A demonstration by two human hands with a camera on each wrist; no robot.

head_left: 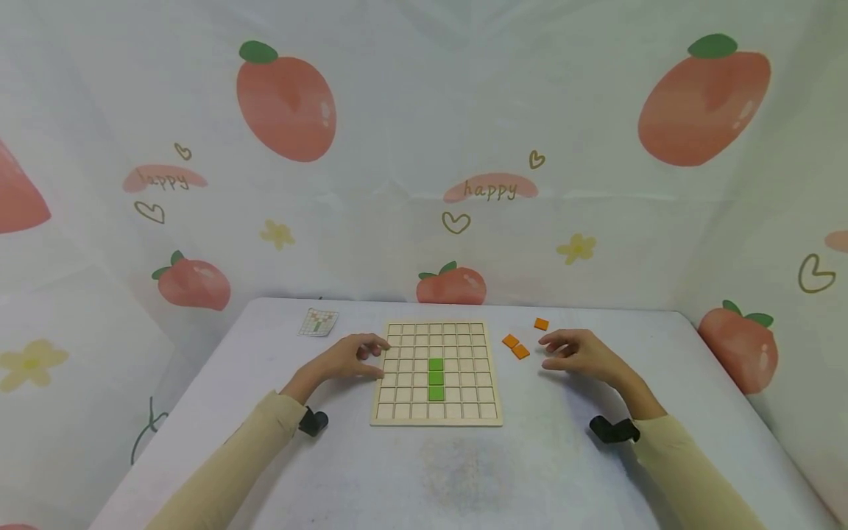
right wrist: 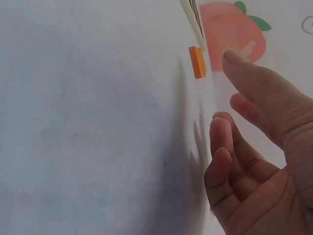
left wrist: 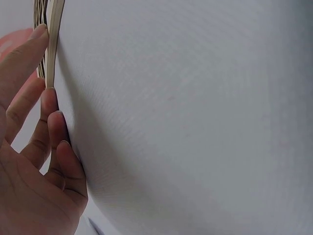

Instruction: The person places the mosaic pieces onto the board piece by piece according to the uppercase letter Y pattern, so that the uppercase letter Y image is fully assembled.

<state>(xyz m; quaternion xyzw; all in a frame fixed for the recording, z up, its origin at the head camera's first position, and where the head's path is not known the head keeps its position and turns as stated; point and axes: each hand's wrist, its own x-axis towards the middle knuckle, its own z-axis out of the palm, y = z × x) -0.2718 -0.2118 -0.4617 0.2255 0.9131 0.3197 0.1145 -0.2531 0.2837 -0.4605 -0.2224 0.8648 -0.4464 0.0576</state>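
Note:
A square wooden grid board (head_left: 404, 410) lies on the table, with three green tiles (head_left: 436, 378) in a column of its cells. At the board's left edge is my left hand (head_left: 347, 357), its thumb and a fingertip touching the rim, the other fingers loosely bent in the left wrist view. Right of the board, my right hand (head_left: 578, 355) hangs over the table with relaxed, parted fingers and holds nothing. Just left of it lie two orange tiles (head_left: 520, 352) close together, and a third orange tile (head_left: 541, 324) sits farther back.
A small paper card (head_left: 319, 322) with a coloured grid pattern lies at the back left of the white table (head_left: 550, 471). Behind the table hangs a white cloth (head_left: 397, 221) printed with fruit. Black wrist straps (head_left: 614, 430) sit at the cuffs.

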